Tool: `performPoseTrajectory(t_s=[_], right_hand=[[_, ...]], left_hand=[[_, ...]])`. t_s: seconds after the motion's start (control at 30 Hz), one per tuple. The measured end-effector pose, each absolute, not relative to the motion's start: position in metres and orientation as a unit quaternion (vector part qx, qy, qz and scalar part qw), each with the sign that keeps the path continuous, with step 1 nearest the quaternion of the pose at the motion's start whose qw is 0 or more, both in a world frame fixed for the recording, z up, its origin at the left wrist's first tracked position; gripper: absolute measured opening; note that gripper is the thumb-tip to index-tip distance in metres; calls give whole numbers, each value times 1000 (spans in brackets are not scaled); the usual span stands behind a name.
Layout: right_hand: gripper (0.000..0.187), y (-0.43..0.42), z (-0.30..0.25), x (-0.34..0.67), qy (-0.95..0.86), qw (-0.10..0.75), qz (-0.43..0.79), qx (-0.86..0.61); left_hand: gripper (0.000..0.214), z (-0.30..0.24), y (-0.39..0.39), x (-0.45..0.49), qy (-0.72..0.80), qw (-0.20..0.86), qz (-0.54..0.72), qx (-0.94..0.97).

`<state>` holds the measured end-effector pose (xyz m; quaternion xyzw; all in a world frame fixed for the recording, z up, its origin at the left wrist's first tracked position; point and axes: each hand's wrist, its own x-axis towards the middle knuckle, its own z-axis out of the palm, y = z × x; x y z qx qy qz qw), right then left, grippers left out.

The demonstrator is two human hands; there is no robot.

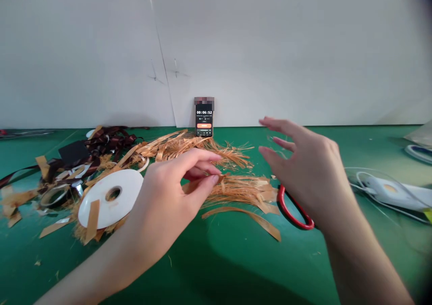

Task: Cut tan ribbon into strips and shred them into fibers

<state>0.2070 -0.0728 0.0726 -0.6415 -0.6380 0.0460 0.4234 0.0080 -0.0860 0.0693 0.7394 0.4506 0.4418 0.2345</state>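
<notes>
A frayed tan ribbon strip (192, 187) lies at the edge of a shredded pile (232, 192) on the green counter (236, 264), clamped in the left hand's (162, 197) pinched grip. The right hand (303, 165) hovers, its grip apart, above red-handled scissors (290, 218).

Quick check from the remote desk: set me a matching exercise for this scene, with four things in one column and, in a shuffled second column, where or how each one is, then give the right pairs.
Things:
1. White ribbon spool
2. Phone
3. Red scissor handle
4. Left hand

Places or states:
A. Closed on frayed tan strips
B. Lying on the green mat, right of the strips
C. Propped upright against the white panel
D. Lying among scraps, left of the left hand

Pairs: 1-D, 2-C, 3-B, 4-A
</notes>
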Motion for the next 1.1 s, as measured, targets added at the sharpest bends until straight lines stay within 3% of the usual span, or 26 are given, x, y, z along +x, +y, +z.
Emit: performPoseTrajectory(t_s=[0.07,0.17,0.27,0.4,0.57,0.73,0.87,1.1], right_hand=[[19,-73,72,201,-635,470,109,-603],[16,-80,75,191,-654,433,263,-562],[12,-91,78,180,-668,416,323,-525],[16,-98,76,169,-703,437,265,-494],[20,-97,73,165,-726,451,167,-492],[21,-102,74,162,-708,453,199,-504],[20,-103,72,160,-701,473,142,-515],[18,-102,70,162,-718,473,105,-500]], left_hand=[[13,68,-84,10,459,219,450,735],[12,66,-86,10,473,174,476,721],[9,64,-89,9,473,79,498,723],[17,58,-93,9,414,-49,494,763],[26,56,-98,8,379,-88,490,780],[31,55,-99,8,406,-62,498,763],[32,55,-99,9,422,-27,498,757],[19,60,-101,13,443,25,498,745]])
